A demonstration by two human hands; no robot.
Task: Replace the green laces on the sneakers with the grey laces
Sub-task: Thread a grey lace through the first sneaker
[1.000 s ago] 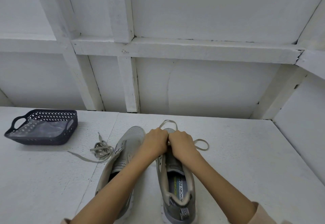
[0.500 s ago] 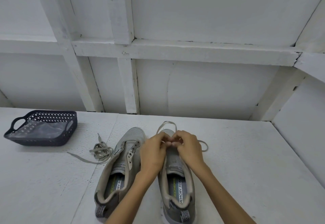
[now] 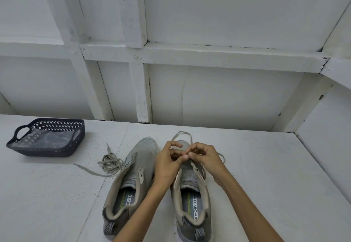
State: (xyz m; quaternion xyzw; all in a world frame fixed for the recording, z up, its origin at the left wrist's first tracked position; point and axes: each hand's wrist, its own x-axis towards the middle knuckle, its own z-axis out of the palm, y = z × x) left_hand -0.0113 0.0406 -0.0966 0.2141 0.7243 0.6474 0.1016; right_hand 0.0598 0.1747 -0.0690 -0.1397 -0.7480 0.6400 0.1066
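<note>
Two grey sneakers stand side by side on the white table, toes pointing away from me. The left sneaker (image 3: 133, 167) has no lace in its eyelets. Over the front of the right sneaker (image 3: 191, 182), my left hand (image 3: 169, 163) and my right hand (image 3: 205, 158) meet fingertip to fingertip, pinching a grey lace (image 3: 181, 134). That lace loops out past the toe and trails to the right of the shoe. A second loose lace (image 3: 110, 162) lies bunched on the table left of the left sneaker.
A dark blue perforated basket (image 3: 79, 139) with a clear plastic bag inside sits at the far left of the table. A white panelled wall rises behind the table, and a white side panel closes it on the right.
My hands have moved from closed fists pressed together to fingertips pinching the lace. My arms have drawn back, uncovering the left sneaker's opening.
</note>
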